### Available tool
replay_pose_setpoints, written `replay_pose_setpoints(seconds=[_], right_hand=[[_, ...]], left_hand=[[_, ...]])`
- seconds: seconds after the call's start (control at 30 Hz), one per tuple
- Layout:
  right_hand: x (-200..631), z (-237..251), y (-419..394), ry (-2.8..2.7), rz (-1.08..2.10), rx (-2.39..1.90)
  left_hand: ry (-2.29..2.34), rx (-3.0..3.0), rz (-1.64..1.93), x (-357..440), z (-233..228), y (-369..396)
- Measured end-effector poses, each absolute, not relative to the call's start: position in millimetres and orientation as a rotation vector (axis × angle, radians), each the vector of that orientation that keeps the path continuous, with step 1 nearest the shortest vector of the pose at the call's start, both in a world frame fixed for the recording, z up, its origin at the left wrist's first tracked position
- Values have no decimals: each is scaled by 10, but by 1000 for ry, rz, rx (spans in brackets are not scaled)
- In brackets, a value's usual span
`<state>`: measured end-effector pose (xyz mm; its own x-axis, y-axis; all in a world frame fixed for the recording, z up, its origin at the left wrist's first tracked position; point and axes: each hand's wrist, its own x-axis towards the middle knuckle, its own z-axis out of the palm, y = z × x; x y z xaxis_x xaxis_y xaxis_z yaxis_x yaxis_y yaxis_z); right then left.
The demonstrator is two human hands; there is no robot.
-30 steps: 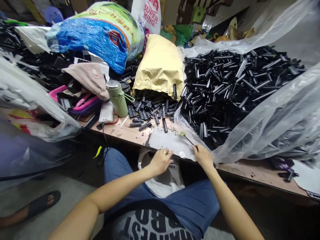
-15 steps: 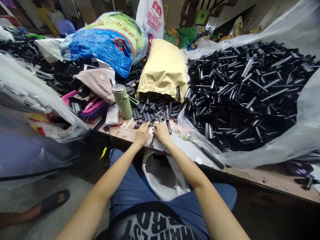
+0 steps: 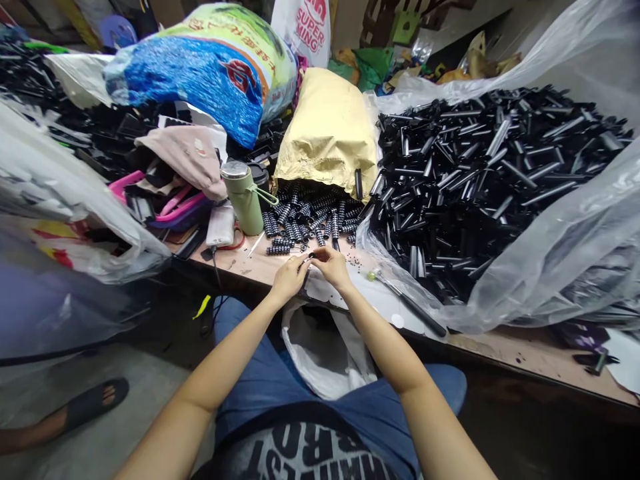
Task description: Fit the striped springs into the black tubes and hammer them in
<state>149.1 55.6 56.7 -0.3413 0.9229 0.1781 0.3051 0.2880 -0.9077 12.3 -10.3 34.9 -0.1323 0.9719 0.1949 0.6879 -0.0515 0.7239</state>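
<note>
Close together at the table's front edge, my left hand (image 3: 289, 276) and my right hand (image 3: 333, 267) meet at the fingertips, both closed in a pinch. Between them is a small black piece (image 3: 311, 255), too small to name. Just beyond my fingers lies a heap of short black ridged pieces (image 3: 300, 217), spilling from the mouth of a yellow sack (image 3: 327, 127). One black rod with a ridged piece on it (image 3: 335, 227) stands out at the heap's right side. Tiny dark bits (image 3: 354, 259) are scattered right of my right hand.
A green flask (image 3: 246, 203) and a white power bank (image 3: 220, 225) stand left. On the right, clear plastic (image 3: 480, 313) holds many black glossy parts (image 3: 500, 180). A black-handled tool (image 3: 415, 310) lies at the front edge. An open white bag (image 3: 315, 367) hangs below; someone's sandalled foot (image 3: 97, 403) is at lower left.
Both hands have drawn back slightly from the heap toward the table edge. Their fingertips have come together on a small black piece. The clear plastic's right side has folded inward over the black parts.
</note>
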Motion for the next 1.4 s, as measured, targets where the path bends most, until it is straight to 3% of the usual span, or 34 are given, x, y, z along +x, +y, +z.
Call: replay_pose_setpoints(seconds=[0.27, 0.43, 0.83, 1.07, 1.4], right_hand=[[1495, 531, 496, -2148, 872, -956], [1179, 472, 702, -2339, 497, -1380], [1028, 385, 779, -2369, 318, -1574], [970, 367, 845, -2305, 399, -1544], [1535, 476, 662, -2015, 799, -1274]], left_hand=[[1775, 1669, 1151, 20, 326, -128], [1717, 1247, 1346, -175, 247, -128], [1723, 1303, 1340, -131, 264, -30], [1787, 1350, 1288, -278, 280, 154], [1560, 1604, 1149, 73, 411, 124]])
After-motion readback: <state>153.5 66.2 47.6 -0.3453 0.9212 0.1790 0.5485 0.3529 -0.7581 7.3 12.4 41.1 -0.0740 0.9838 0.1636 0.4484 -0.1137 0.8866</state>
